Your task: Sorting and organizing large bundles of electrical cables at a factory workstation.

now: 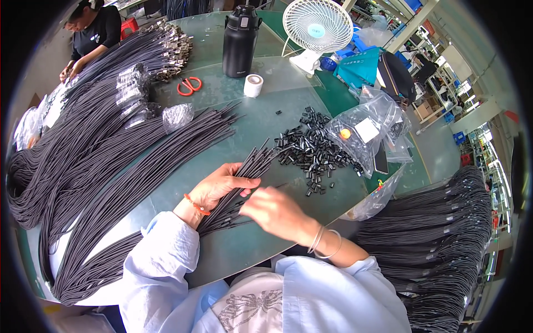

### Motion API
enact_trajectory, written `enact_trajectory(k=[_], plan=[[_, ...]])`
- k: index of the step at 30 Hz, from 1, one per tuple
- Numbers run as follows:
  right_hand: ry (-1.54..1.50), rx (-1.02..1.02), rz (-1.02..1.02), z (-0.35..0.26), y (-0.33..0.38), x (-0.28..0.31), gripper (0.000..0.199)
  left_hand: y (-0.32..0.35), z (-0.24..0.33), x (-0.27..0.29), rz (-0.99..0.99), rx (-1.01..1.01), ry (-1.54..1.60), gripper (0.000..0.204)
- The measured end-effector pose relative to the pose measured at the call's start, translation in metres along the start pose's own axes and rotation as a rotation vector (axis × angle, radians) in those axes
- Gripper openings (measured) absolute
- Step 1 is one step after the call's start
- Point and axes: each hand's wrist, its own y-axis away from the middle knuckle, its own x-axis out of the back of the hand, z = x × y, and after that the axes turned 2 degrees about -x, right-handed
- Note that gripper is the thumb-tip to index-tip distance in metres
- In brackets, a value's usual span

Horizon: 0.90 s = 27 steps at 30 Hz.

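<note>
My left hand [222, 186], an orange beaded bracelet at its wrist, is closed around a bundle of thin black cables [257, 162]. The cable ends fan out past the thumb, and more of the bundle shows below the palm. Close on the right, my right hand [277, 212] is smeared by motion beside the bundle; whether its fingers hold anything cannot be made out. Beyond both hands lies a loose pile of small black tubular caps [313, 147]. Another thick sheaf of black cables [166, 147] stretches across the table to the left of my left hand.
Red-handled scissors [189, 86], a white tape roll [253, 86], a black bottle [240, 44] and a white fan [317, 28] stand or lie farther back. Clear plastic bags [369, 125] sit right of the caps. Cable bundles [427, 244] hang at the right. A person [91, 33] works far left.
</note>
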Motion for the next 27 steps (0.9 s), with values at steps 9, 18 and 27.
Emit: enact_trajectory(k=[9, 18, 27], plan=[[0.289, -0.513, 0.201, 0.062, 0.014, 0.037, 0.008, 0.002, 0.006, -0.005, 0.075, 0.029, 0.015, 0.018], [0.115, -0.401, 0.084, 0.071, 0.021, 0.026, 0.017, 0.000, 0.002, -0.005, 0.049, -0.022, -0.049, 0.016], [-0.395, -0.532, 0.003, 0.044, 0.005, 0.037, 0.009, -0.001, -0.002, -0.001, 0.024, -0.048, -0.046, 0.015]])
